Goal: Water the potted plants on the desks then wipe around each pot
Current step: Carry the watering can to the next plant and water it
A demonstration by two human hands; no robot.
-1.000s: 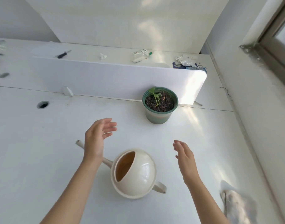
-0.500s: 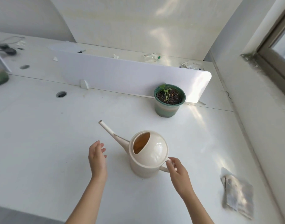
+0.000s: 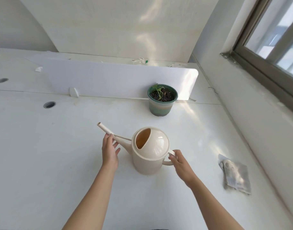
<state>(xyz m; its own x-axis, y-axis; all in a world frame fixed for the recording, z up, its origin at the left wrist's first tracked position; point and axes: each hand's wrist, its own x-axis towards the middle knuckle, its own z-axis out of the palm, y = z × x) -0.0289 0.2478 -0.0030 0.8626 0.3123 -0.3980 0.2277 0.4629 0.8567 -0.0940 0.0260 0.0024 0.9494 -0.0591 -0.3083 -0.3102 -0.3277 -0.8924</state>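
A cream watering can (image 3: 149, 151) stands on the white desk (image 3: 42, 155), its long spout pointing up and to the left. My right hand (image 3: 179, 164) curls around the can's handle on the right side. My left hand (image 3: 110, 151) is beside the spout, fingers spread, its fingertips touching the spout's underside. Behind the can, against a white divider panel (image 3: 109, 78), stands a green potted plant (image 3: 162, 99) with dark soil and a small green sprout. A folded grey cloth (image 3: 236, 175) lies on the desk at the right.
A round cable hole (image 3: 49, 104) is in the desk at the left. A small white bottle (image 3: 140, 60) and scraps lie on the far desk behind the divider. A wall and a window (image 3: 275, 39) bound the right side.
Both hands came in to the can: the right one closed around the handle, the left one moved up to the spout. The view drew back a little.
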